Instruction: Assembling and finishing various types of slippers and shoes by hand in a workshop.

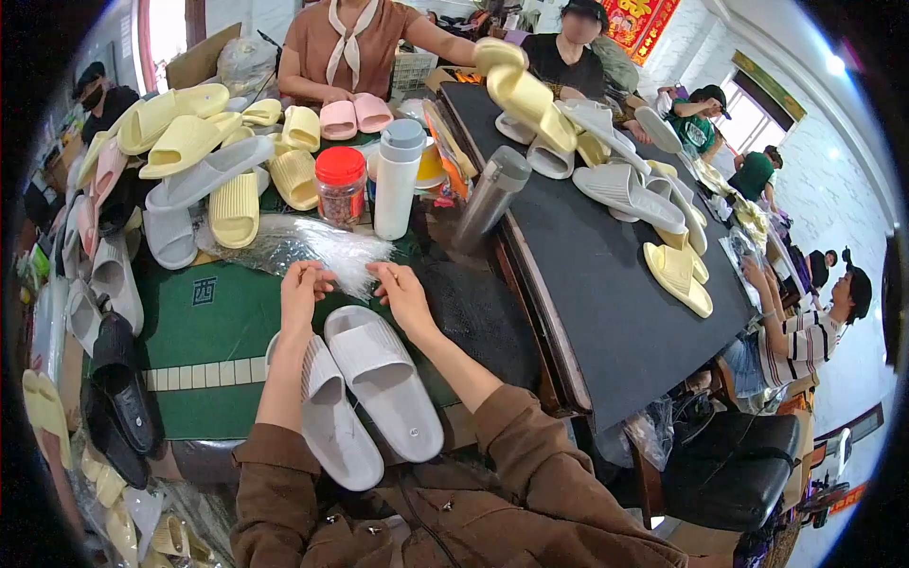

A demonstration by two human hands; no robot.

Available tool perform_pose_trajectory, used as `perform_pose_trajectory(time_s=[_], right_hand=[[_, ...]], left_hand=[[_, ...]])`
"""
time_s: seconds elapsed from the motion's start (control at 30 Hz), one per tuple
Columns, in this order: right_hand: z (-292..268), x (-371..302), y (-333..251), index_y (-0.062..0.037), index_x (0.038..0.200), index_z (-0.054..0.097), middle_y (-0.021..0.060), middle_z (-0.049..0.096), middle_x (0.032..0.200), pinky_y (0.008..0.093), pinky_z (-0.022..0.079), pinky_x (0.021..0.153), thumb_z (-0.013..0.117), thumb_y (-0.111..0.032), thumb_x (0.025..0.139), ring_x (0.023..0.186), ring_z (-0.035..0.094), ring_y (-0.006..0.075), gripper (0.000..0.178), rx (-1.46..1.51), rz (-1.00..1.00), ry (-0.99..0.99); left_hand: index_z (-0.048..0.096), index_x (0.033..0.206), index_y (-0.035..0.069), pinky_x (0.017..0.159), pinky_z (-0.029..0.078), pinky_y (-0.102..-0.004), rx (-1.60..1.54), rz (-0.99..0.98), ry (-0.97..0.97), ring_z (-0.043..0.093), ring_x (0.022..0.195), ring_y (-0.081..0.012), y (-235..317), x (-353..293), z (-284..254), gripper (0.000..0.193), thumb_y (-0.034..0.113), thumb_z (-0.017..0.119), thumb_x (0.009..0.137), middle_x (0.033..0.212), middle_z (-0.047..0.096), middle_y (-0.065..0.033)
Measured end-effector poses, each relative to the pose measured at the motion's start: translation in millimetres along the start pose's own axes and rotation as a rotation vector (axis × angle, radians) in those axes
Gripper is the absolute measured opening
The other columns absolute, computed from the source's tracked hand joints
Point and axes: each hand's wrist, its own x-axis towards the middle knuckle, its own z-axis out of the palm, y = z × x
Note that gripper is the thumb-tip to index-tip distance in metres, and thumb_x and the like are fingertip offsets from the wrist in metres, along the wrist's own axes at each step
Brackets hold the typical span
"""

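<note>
A pair of pale grey slides [383, 364] lies side by side on the green tabletop [218, 407], toes pointing away from me. Beyond their toes, my left hand [303, 292] is closed in a pinch, its wrist above the left slide. My right hand [402, 295] also pinches, just right of a bundle of thin clear plastic strands [352, 254]. Anything between the fingertips of either hand is too fine to make out. The strands spread out of a clear plastic bag [251, 237] behind my hands.
Yellow and grey slides [189, 142] are heaped at the left, with black slides [123, 398] nearer. Behind my hands stand a red-lidded jar [341, 185], a white bottle [398, 180] and a steel flask [492, 199]. A dark table [606, 284] at right bears more slides; co-workers surround it.
</note>
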Motion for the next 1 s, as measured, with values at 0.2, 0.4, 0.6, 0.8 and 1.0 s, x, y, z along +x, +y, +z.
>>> perform_pose_trajectory(time_s=[0.2, 0.4, 0.6, 0.8, 1.0], right_hand=[[-8.6, -23.0, -24.9, -0.0042, 0.104, 0.066, 0.0053, 0.054, 0.100, 0.0227, 0.047, 0.065, 0.043, -0.025, 0.100, 0.085, 0.055, 0.0099, 0.032, -0.090, -0.186, 0.163], [0.2, -40.1, -70.7, -0.0028, 0.104, 0.061, 0.0069, 0.062, 0.106, 0.0246, 0.049, 0.073, 0.040, -0.030, 0.101, 0.096, 0.059, 0.0133, 0.034, 0.351, -0.133, -0.252], [-6.5, -58.7, -79.2, -0.0041, 0.097, 0.060, 0.0001, 0.060, 0.070, 0.0203, 0.043, 0.056, 0.041, -0.030, 0.101, 0.060, 0.056, 0.0076, 0.032, 0.370, 0.049, -0.393], [-15.5, -80.5, -91.5, -0.0036, 0.101, 0.060, -0.0059, 0.049, 0.059, 0.0164, 0.025, 0.042, 0.046, -0.027, 0.099, 0.046, 0.037, 0.0002, 0.028, 0.207, 0.141, -0.471], [-31.6, -64.8, -80.3, -0.0027, 0.106, 0.058, -0.0068, 0.048, 0.069, 0.0161, 0.023, 0.047, 0.046, -0.026, 0.099, 0.052, 0.032, -0.0004, 0.027, 0.277, 0.115, -0.230]], left_hand=[[0.055, 0.098, 0.005, 0.058, 0.042, -0.0222, -0.187, -0.144, -0.075, 0.054, 0.063, -0.0096, 3.0, -10.3, 7.8, 0.018, 0.019, 0.044, 0.097, 0.083, 0.067, -0.0070], [0.055, 0.094, 0.006, 0.059, 0.041, -0.0221, -0.069, -0.070, -0.077, 0.053, 0.065, -0.0096, 2.8, -2.1, 0.5, 0.019, 0.023, 0.046, 0.096, 0.083, 0.064, -0.0053], [0.056, 0.106, 0.005, 0.063, 0.044, -0.0222, -0.124, -0.074, -0.006, 0.054, 0.068, -0.0087, 9.0, -0.9, 0.1, 0.020, 0.015, 0.042, 0.094, 0.085, 0.063, -0.0041], [0.055, 0.103, 0.004, 0.057, 0.042, -0.0208, -0.266, -0.053, 0.112, 0.052, 0.063, -0.0078, 36.4, -10.3, -14.4, 0.020, 0.008, 0.039, 0.091, 0.083, 0.062, -0.0048], [0.057, 0.097, 0.005, 0.048, 0.031, -0.0182, -0.157, -0.131, -0.487, 0.043, 0.054, -0.0050, 109.4, -92.2, 8.2, 0.017, 0.009, 0.041, 0.091, 0.074, 0.057, -0.0002]])
